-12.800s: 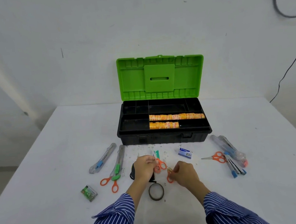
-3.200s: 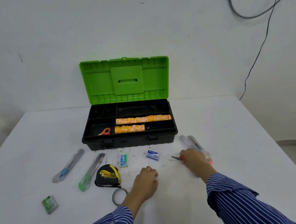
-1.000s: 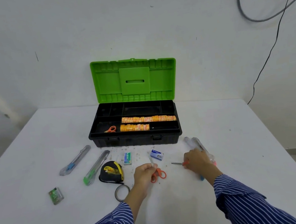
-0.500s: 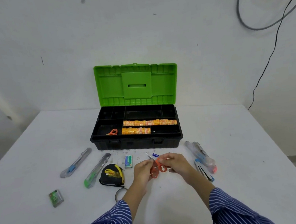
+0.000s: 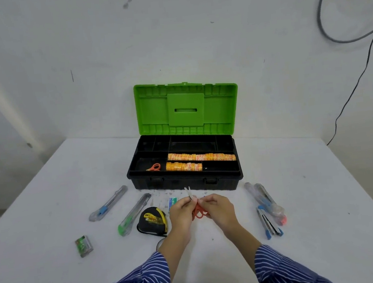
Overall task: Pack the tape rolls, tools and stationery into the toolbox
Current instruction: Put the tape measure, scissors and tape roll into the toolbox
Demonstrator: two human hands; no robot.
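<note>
The black toolbox [image 5: 185,183] stands open with its green lid [image 5: 186,109] upright. Inside lie two rows of orange tape rolls [image 5: 201,157] and one pair of orange scissors [image 5: 154,167]. In front of the box my left hand [image 5: 182,213] and my right hand [image 5: 218,209] meet over the table. Both grip orange-handled scissors [image 5: 197,212] between them; metal blades stick up above my left fingers. How many pairs they hold is hidden by the fingers.
On the white table lie a blue utility knife [image 5: 108,203], a green utility knife [image 5: 134,214], a black-yellow tape measure [image 5: 152,221], a small green box [image 5: 84,246], a staple box [image 5: 172,202], and clear cutters with a stapler [image 5: 267,209] at the right.
Both hands came together from apart, each bringing scissors, and now hold them a little higher and closer to the toolbox. The small blue box is now hidden behind them.
</note>
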